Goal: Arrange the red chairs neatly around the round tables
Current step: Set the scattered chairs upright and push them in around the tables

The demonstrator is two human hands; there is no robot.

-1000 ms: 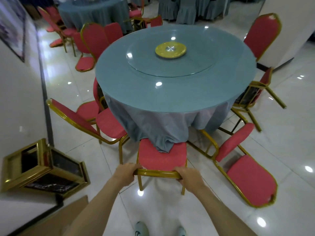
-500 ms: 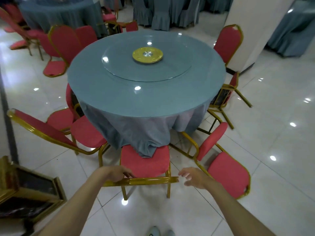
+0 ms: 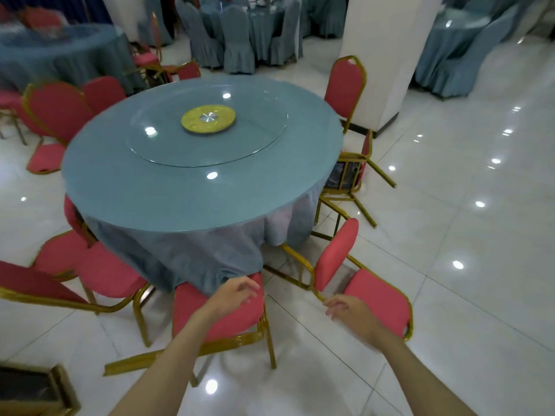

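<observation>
A round table with a grey-blue cloth and a glass turntable fills the middle. A red chair with a gold frame stands tucked at its near edge, seat under the cloth's hem. My left hand hovers over that seat, fingers relaxed, holding nothing. My right hand reaches toward a tipped red chair lying on the floor at the right, fingers spread close to its gold frame, not gripping it. Another red chair lies toppled against the table's right side.
More red chairs ring the table: two at the left front, two at the far left, one upright at the far right. A white pillar stands behind. Covered tables and chairs fill the back. A gold-framed object lies bottom left.
Both hands have let go of the near chair's back rail. The view has swung right, and my right hand has moved toward the tipped chair on the floor.
</observation>
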